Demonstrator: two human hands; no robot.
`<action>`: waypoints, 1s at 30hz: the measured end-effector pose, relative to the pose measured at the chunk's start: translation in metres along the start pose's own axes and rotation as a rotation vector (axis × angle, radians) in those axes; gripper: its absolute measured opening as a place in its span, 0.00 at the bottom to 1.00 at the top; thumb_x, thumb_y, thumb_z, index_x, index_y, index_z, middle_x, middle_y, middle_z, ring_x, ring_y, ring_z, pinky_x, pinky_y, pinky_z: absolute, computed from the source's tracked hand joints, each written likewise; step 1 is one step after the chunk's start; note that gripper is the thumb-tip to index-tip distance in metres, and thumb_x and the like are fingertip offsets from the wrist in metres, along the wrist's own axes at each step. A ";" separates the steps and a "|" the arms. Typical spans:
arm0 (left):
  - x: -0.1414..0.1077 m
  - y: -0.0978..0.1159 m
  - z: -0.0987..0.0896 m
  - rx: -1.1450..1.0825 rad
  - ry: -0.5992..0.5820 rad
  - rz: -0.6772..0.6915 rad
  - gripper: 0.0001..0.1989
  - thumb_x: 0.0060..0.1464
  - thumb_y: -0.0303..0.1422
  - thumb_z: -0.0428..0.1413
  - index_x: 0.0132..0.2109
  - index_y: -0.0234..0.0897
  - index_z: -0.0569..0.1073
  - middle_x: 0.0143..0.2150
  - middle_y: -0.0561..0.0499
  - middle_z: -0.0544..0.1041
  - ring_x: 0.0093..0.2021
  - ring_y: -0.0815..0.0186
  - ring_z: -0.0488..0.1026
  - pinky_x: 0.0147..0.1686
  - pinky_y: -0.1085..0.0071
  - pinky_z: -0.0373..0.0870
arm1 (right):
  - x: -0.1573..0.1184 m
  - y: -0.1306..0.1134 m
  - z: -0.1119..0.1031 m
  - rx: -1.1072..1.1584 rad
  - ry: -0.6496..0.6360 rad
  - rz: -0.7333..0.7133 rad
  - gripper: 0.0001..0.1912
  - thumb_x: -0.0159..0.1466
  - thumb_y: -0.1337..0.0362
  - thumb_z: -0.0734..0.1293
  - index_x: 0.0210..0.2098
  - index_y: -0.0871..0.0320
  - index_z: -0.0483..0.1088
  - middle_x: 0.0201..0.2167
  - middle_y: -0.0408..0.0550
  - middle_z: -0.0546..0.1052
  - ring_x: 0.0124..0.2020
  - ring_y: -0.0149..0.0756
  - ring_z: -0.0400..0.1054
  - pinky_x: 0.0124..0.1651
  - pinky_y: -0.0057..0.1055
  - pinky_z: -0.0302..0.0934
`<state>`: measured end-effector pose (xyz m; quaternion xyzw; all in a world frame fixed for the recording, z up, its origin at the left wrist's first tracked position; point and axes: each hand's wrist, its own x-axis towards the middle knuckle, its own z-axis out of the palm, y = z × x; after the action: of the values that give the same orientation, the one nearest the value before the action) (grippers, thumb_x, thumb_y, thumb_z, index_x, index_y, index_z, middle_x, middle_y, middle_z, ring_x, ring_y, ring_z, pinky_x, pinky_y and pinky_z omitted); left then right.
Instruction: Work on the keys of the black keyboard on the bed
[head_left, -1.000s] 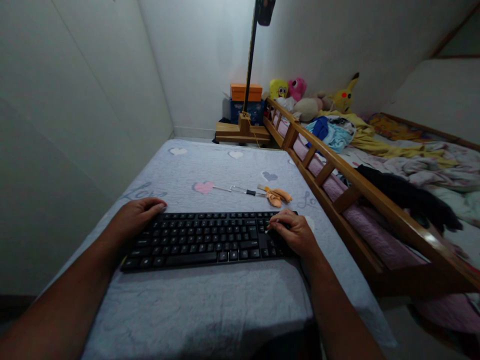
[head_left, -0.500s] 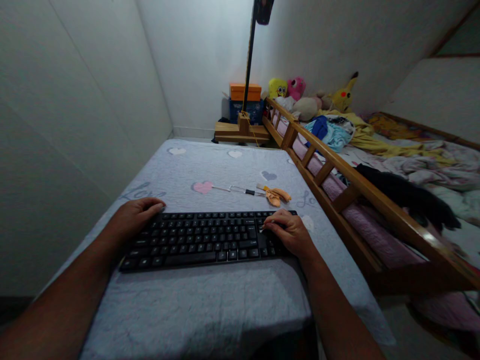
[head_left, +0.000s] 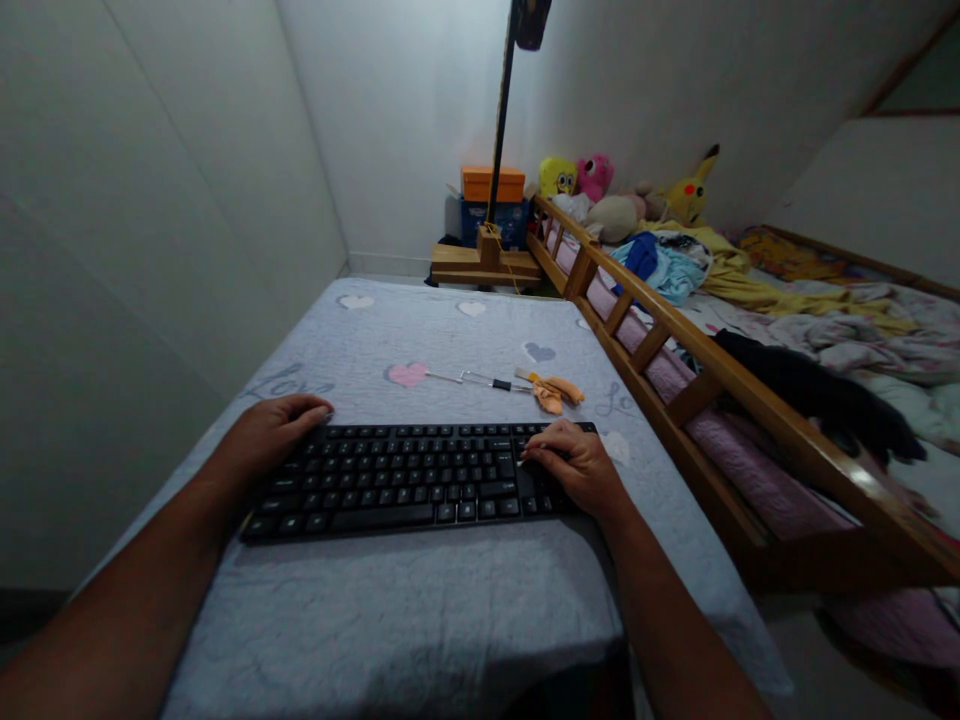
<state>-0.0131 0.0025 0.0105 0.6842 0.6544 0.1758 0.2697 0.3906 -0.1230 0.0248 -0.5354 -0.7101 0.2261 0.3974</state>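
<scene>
A black keyboard (head_left: 405,480) lies on the cloth-covered table, its long side across my front. My left hand (head_left: 274,430) is closed around its left end, the thumb near the top left corner. Over the right-hand keys, my right hand (head_left: 574,460) is in a pinch, fingertips down at the keys. A small white-tipped stick (head_left: 521,462) pokes out from its fingers; most of it is hidden. Beyond the keyboard lie a thin pale stick (head_left: 444,377), a wire tool with a black grip (head_left: 501,384), a small yellow brush (head_left: 527,375) and a crumpled orange cloth (head_left: 556,393).
The table (head_left: 420,620) wears a pale cover with hearts. A wooden bed rail (head_left: 675,345) runs along its right side, with bedding and plush toys behind. At the far end stand a wooden stand (head_left: 487,258) with a pole and an orange box (head_left: 492,184). A wall (head_left: 150,250) borders the left.
My right fingertips have shifted very slightly over the right-hand keys. My left hand and the keyboard stay as they were; the whole view has moved a touch.
</scene>
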 end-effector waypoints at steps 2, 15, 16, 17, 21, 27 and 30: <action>0.000 0.001 0.000 -0.001 0.002 0.003 0.24 0.50 0.51 0.51 0.42 0.38 0.79 0.42 0.49 0.83 0.44 0.55 0.77 0.46 0.66 0.67 | 0.000 -0.001 0.001 0.001 -0.005 -0.008 0.07 0.64 0.66 0.68 0.33 0.53 0.80 0.31 0.46 0.77 0.36 0.37 0.71 0.43 0.34 0.64; 0.001 -0.004 0.002 -0.020 0.001 -0.010 0.24 0.50 0.51 0.51 0.43 0.38 0.78 0.42 0.49 0.82 0.45 0.56 0.76 0.46 0.66 0.67 | 0.004 0.005 0.006 -0.062 0.067 -0.033 0.08 0.64 0.68 0.67 0.36 0.53 0.79 0.31 0.47 0.78 0.37 0.38 0.70 0.43 0.36 0.63; 0.001 -0.003 0.002 -0.022 0.002 -0.011 0.24 0.50 0.51 0.51 0.43 0.38 0.78 0.42 0.49 0.82 0.44 0.56 0.76 0.46 0.66 0.67 | 0.004 0.005 0.006 -0.061 0.066 -0.036 0.08 0.64 0.68 0.67 0.36 0.53 0.79 0.31 0.47 0.78 0.37 0.38 0.70 0.43 0.36 0.63; 0.000 -0.003 0.002 -0.024 0.001 -0.012 0.24 0.50 0.51 0.51 0.43 0.38 0.78 0.41 0.49 0.82 0.44 0.56 0.76 0.46 0.66 0.67 | 0.004 0.004 0.006 -0.058 0.066 -0.038 0.08 0.64 0.68 0.67 0.36 0.53 0.79 0.31 0.47 0.77 0.37 0.38 0.70 0.43 0.36 0.63; 0.000 -0.001 0.002 -0.031 0.000 -0.005 0.24 0.50 0.50 0.51 0.42 0.38 0.78 0.41 0.49 0.82 0.43 0.56 0.77 0.46 0.67 0.66 | 0.003 0.000 0.006 -0.034 0.044 -0.042 0.08 0.63 0.68 0.67 0.34 0.54 0.79 0.30 0.47 0.77 0.36 0.38 0.70 0.42 0.35 0.63; 0.000 0.000 0.001 -0.015 0.005 -0.014 0.23 0.50 0.50 0.51 0.43 0.38 0.78 0.42 0.49 0.82 0.45 0.56 0.76 0.46 0.67 0.66 | 0.003 -0.004 0.005 -0.041 0.020 -0.028 0.07 0.63 0.68 0.66 0.32 0.55 0.78 0.30 0.47 0.76 0.36 0.37 0.71 0.43 0.35 0.63; 0.000 -0.001 0.000 -0.011 0.004 -0.008 0.23 0.50 0.50 0.51 0.43 0.38 0.78 0.43 0.49 0.82 0.45 0.56 0.76 0.46 0.67 0.66 | 0.003 -0.003 0.006 -0.039 0.031 -0.031 0.08 0.64 0.68 0.66 0.33 0.55 0.78 0.31 0.47 0.77 0.36 0.37 0.71 0.43 0.35 0.64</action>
<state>-0.0137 0.0023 0.0096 0.6796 0.6568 0.1794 0.2729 0.3841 -0.1202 0.0244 -0.5352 -0.7164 0.1978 0.4015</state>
